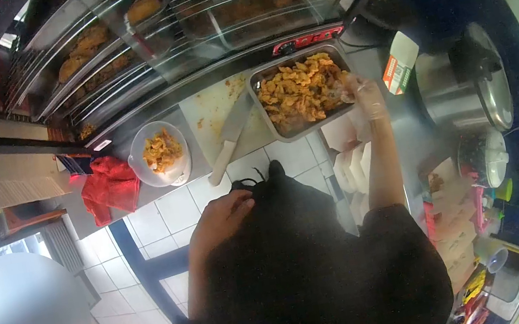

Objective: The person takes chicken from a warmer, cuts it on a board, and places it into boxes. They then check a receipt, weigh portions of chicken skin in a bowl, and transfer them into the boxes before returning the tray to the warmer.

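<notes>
My right hand (365, 98), in a clear plastic glove, reaches to the right side of a metal tray (283, 135). Its fingers are bent in among small golden fried chicken pieces (299, 89) that fill the tray; the fingertips are partly hidden. Lower down, my bare left hand (222, 218) rests against my dark clothing, fingers laid flat and holding nothing. Left of the tray, a broad knife (235, 124) with a white handle lies across a white cutting board (200, 110) strewn with crumbs. A round whitish bowl (139, 157) beside the board holds more fried bits.
Behind the counter stands a glass display cabinet with wire racks (110, 63) of fried food. A red cloth (110, 187) lies at left. To the right are a small carton (400, 64), a large metal pot (461, 102) and open cardboard boxes (456, 231).
</notes>
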{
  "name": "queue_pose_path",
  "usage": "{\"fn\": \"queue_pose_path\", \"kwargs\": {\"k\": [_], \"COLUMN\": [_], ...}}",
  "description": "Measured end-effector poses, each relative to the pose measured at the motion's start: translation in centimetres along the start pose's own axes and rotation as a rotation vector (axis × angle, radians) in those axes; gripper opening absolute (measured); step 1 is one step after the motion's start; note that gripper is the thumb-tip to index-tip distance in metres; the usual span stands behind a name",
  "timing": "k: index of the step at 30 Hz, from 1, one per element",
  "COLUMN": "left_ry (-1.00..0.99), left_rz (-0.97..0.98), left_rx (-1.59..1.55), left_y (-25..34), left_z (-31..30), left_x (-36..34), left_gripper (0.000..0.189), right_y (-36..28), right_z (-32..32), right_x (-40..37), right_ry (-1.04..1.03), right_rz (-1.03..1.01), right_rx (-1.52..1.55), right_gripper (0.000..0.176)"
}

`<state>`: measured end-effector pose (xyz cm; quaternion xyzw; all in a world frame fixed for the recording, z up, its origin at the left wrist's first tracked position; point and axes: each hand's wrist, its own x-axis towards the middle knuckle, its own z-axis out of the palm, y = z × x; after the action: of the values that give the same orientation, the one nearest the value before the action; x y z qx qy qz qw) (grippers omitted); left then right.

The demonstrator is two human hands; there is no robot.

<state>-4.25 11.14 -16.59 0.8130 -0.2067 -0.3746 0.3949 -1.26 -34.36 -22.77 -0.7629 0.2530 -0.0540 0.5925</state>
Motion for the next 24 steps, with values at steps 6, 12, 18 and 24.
{"fn": "queue_pose_path", "kwargs": {"k": [6,12,18,24], "left_ry": [0.111,0.171,0.309,0.462], "left_rz": [0.131,0.069,0.01,-0.193], "left_rx": [0.001,-0.084,-0.161,-0.49], "left_y": [-3.2,-3.2,-6.7,-11.0], "left_z": [1.3,0.5,0.2,-0.7], "left_x": [-0.3,-2.7,-7.0,-10.7], "left_gripper": [0.035,0.033,0.033,0.028], "right_y": [-0.9,-10.6,-8.9,-5.1], "right_z": [5.3,24.4,37.5,37.1], "right_x": [0.7,-6.3,-7.4,-7.5], "right_ry": [-0.073,-0.65,-0.849,-0.319], "right_rz": [-0.107,-0.389,-0.648,-0.504], "right_rx": [0.21,-0.273,-0.356,-0.579], "right_gripper": [0.029,0.03,0.032,0.04]}}
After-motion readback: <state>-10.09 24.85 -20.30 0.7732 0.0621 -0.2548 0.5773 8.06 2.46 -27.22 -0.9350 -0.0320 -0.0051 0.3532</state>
